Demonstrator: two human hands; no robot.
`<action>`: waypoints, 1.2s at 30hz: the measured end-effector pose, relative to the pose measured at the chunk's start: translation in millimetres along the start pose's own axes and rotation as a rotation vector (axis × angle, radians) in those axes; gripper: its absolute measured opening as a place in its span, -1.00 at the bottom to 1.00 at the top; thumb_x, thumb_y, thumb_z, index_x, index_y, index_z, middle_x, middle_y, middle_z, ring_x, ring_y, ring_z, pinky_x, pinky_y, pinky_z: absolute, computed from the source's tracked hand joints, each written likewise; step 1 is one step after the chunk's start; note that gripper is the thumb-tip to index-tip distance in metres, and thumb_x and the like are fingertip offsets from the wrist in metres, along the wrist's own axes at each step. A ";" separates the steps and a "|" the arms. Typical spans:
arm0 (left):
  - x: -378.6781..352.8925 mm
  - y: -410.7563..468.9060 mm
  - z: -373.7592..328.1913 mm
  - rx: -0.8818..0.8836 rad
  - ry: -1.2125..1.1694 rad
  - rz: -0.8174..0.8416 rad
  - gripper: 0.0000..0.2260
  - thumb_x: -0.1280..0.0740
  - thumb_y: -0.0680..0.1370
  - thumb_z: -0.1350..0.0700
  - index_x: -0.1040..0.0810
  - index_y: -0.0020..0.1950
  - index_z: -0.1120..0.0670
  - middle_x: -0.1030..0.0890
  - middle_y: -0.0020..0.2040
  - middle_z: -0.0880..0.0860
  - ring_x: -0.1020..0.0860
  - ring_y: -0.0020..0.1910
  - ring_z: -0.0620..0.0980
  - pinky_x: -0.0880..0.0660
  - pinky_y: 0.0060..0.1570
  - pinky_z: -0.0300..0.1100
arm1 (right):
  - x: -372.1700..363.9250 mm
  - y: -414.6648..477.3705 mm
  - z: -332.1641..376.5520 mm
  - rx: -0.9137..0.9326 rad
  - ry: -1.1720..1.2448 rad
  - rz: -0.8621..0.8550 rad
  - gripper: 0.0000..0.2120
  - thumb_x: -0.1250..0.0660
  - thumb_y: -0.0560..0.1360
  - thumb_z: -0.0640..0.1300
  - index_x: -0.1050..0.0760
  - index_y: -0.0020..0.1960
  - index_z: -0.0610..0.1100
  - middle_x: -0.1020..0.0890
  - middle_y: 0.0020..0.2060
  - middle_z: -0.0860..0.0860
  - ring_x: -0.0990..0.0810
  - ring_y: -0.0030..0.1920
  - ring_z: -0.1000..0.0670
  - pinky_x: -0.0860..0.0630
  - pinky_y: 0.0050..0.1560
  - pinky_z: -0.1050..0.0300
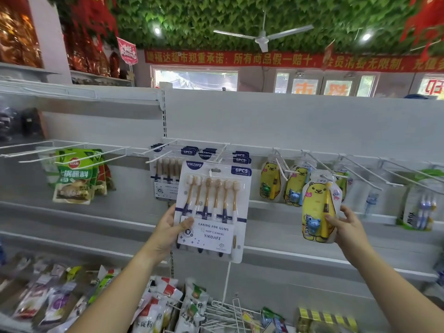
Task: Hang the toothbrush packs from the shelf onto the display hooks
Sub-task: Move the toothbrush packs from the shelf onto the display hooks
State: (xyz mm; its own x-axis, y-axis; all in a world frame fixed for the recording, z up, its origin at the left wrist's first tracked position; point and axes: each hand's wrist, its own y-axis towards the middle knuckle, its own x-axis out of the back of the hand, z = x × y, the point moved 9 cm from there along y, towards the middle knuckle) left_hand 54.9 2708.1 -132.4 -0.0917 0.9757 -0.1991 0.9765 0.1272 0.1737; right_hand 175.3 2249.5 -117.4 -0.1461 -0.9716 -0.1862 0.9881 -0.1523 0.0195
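Hanging step in hand. Left hand (171, 230) fingers pinch six-brush pack (213, 207) at lower edge, held up before display hooks (159, 158). Right hand (348, 227) fingers pinch bear pack (318, 207) beside hung ones. Next, likely: line hang-holes onto hook tips, slide back.

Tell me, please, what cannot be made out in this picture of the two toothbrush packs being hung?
- Head view: whether the six-brush pack is on a hook; the pack hides the hook's tip.
- Head view: fingers of the left hand, behind that pack.
- Head view: whether the bear pack in the right hand is hooked; too small.
- Head view: labels on the lower-left packets, blurred.
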 end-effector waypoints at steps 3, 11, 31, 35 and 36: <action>8.0 2.6 1.5 -0.006 -0.004 -0.060 -0.25 -0.67 0.29 -0.03 -0.46 0.41 0.05 -0.67 0.23 0.16 -0.64 0.24 0.16 -0.57 0.23 0.16 | 2.1 7.4 -5.1 -0.010 -0.010 -0.004 -0.42 -0.36 0.57 -0.31 -0.29 0.53 -0.06 -0.61 0.25 -0.21 -0.65 0.15 -0.30 -0.52 0.20 -0.45; 4.9 23.6 -0.5 -0.013 0.002 -0.059 -0.33 -0.62 0.35 0.03 -0.47 0.40 0.04 -0.69 0.21 0.12 -0.65 0.23 0.10 -0.53 0.28 0.16 | 2.8 18.1 -5.3 0.019 -0.035 -0.028 -0.43 -0.35 0.59 -0.28 -0.29 0.55 -0.05 -0.62 0.26 -0.17 -0.64 0.17 -0.27 -0.53 0.21 -0.41; -1.1 125.0 28.9 -0.041 0.342 -0.259 -0.50 -0.33 0.63 -0.09 -0.27 0.51 0.01 -0.48 0.31 -0.06 -0.48 0.24 -0.03 -0.39 0.28 -0.03 | -12.3 82.4 -12.6 0.105 -0.386 -0.154 -0.43 -0.31 0.64 -0.07 -0.22 0.60 -0.05 -0.40 0.50 -0.06 -0.46 0.42 -0.17 -0.47 0.36 -0.28; 14.9 131.5 42.5 0.033 0.318 -0.297 -0.40 -0.42 0.56 -0.10 -0.31 0.50 0.09 -0.51 0.35 0.05 -0.49 0.32 0.06 -0.44 0.31 0.01 | -9.2 76.0 -23.1 0.057 -0.500 -0.140 -0.51 -0.32 0.63 -0.07 -0.34 0.51 -0.15 -0.56 0.25 -0.20 -0.55 0.22 -0.21 -0.49 0.31 -0.21; 19.8 133.2 44.9 0.050 0.324 -0.294 -0.41 -0.44 0.55 -0.08 -0.34 0.48 0.13 -0.53 0.32 0.07 -0.51 0.31 0.08 -0.45 0.27 -0.03 | -6.8 71.9 -26.6 0.046 -0.528 -0.140 -0.52 -0.32 0.63 -0.07 -0.35 0.51 -0.16 -0.57 0.22 -0.23 -0.56 0.20 -0.22 -0.49 0.28 -0.16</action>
State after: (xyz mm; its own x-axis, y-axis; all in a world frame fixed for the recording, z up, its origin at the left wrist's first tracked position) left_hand 191.9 2736.4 -156.5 -0.4158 0.9058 0.0810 0.9072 0.4069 0.1067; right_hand 248.6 2250.0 -140.9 -0.2912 -0.8985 0.3285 0.9563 -0.2826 0.0750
